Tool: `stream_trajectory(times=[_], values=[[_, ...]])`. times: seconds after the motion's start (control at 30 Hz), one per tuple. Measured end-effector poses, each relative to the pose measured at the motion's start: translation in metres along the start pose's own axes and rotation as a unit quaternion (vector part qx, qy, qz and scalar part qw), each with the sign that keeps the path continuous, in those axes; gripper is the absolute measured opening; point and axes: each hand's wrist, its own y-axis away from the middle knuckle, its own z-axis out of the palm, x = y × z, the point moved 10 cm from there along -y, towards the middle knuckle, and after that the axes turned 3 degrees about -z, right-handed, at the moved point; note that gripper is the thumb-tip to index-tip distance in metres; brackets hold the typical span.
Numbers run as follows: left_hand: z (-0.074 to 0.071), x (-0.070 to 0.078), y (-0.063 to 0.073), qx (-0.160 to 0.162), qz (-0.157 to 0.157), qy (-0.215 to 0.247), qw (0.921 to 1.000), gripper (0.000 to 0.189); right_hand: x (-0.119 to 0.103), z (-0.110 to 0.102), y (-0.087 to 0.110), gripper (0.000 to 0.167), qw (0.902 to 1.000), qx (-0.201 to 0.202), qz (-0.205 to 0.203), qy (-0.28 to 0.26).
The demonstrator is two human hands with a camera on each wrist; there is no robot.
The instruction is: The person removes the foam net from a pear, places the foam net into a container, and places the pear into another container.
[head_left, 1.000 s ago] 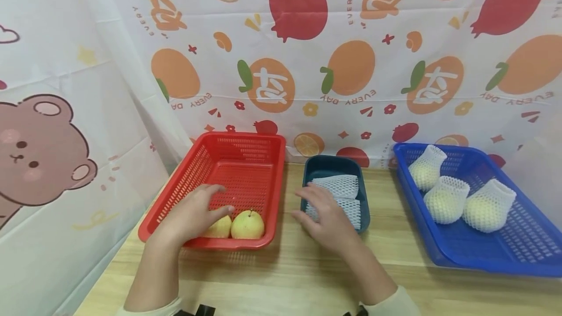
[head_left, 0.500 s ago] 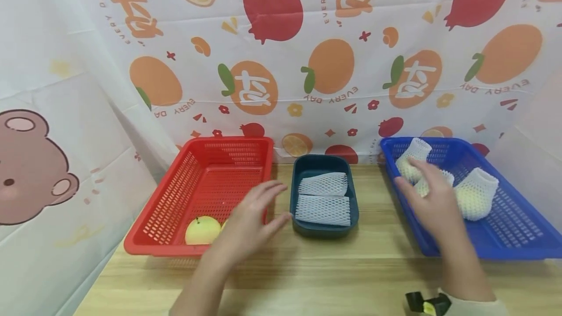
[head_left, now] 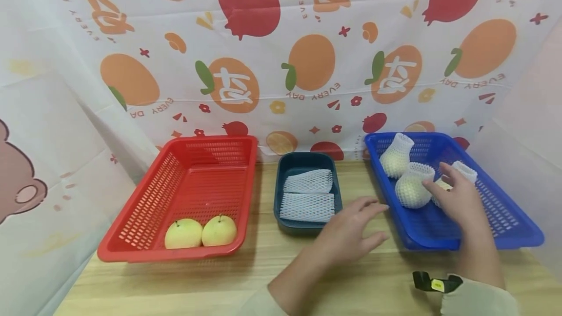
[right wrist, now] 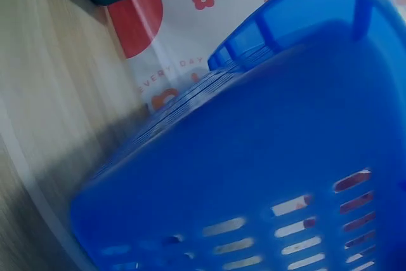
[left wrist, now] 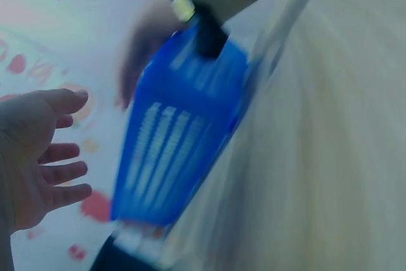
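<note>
In the head view, my right hand (head_left: pixel 461 201) is over the blue basket (head_left: pixel 439 230), fingers loosely bent and apart. It partly hides one pear in a white foam net (head_left: pixel 467 172); whether it touches that one cannot be told. Two more netted pears, one in front (head_left: pixel 413 187) and one behind (head_left: pixel 396 156), sit at the basket's left side. My left hand (head_left: pixel 349 230) hovers between the dark green tray (head_left: pixel 303 229) and the blue basket, holding nothing. The left wrist view shows its fingers (left wrist: pixel 63 172) extended and spread. In the right wrist view, the basket wall (right wrist: pixel 254 138) fills the picture; the hand is out of sight.
A red basket (head_left: pixel 210 179) stands on the left with two bare yellow pears (head_left: pixel 183 234) at its near end. Flat white foam nets (head_left: pixel 307 207) lie in the green tray. A fruit-printed cloth (head_left: pixel 263 52) hangs behind the wooden table (head_left: pixel 184 286).
Both hands have moved right: the right from beside the tray to over the blue basket, the left from the red basket to past the tray. The head view has turned right.
</note>
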Motion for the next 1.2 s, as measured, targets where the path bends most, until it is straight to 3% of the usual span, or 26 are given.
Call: stream_trajectory(times=[0.13,0.23,0.37,0.67,1.0,1.2], values=[[0.031,0.019,-0.018,-0.03,0.022,-0.014,0.9992,0.053,0.002,0.017,-0.004,0.081,0.9987,-0.049,-0.012,0.004],[0.044,0.029,-0.022,-0.039,0.053,-0.048,0.9967,0.05,0.002,0.026,-0.005,0.083,0.9965,-0.081,-0.017,-0.002],[0.047,0.031,-0.02,-0.039,0.067,-0.079,0.9938,0.047,-0.003,0.026,-0.006,0.074,0.9969,-0.076,-0.016,0.016],[0.053,0.027,-0.017,-0.086,0.058,-0.063,0.9926,0.053,-0.001,0.023,-0.001,0.056,0.9976,-0.052,-0.001,0.045],[0.059,0.024,-0.015,-0.107,0.048,-0.057,0.9914,0.054,-0.001,0.025,0.0,0.056,0.9955,-0.051,-0.018,0.078],[0.058,0.023,-0.014,-0.105,0.045,-0.05,0.9922,0.054,-0.006,0.017,0.002,0.033,0.995,0.007,-0.019,0.098]])
